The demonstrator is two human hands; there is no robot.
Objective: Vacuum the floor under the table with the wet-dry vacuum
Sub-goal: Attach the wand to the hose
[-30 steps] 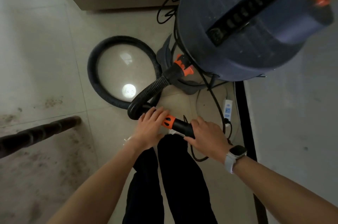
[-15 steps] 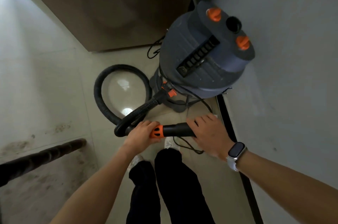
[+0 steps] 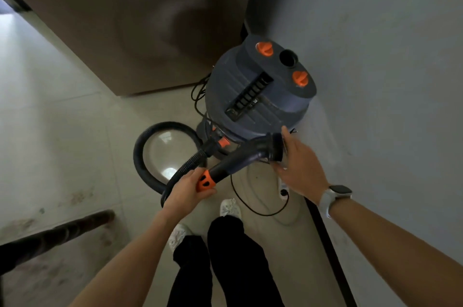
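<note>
A: What is different from a moment ago?

B: The nozzle (image 3: 240, 159) was lying flat between both hands. Now its far end is tipped up, and you can see the round brush (image 3: 275, 147) on its tip. The view has moved back too, so more of the vacuum (image 3: 258, 91) shows.

A: What are the hands doing?

B: The left hand (image 3: 186, 190) holds the hose (image 3: 150, 136) end, fingers curled round the orange collar (image 3: 206, 181). The right hand (image 3: 298, 169) is open, fingers straight, touching the brush.

A: So what does that mean for the job?

B: I think the person is still getting the tool ready. No cleaning has started yet.

A: Where is the vacuum?

B: It stands on the floor (image 3: 75, 143) by the wall (image 3: 375, 56), right in front of the person. The hose makes a loop beside it.

A: What is the floor like?

B: Pale shiny tiles. It looks dirty on the left, near a dark table leg (image 3: 62, 231). That may be the spot to clean.

A: Anything else?

B: A cord (image 3: 250, 204) and a power strip (image 3: 283, 189) lie by the feet. The person could trip on them.
</note>
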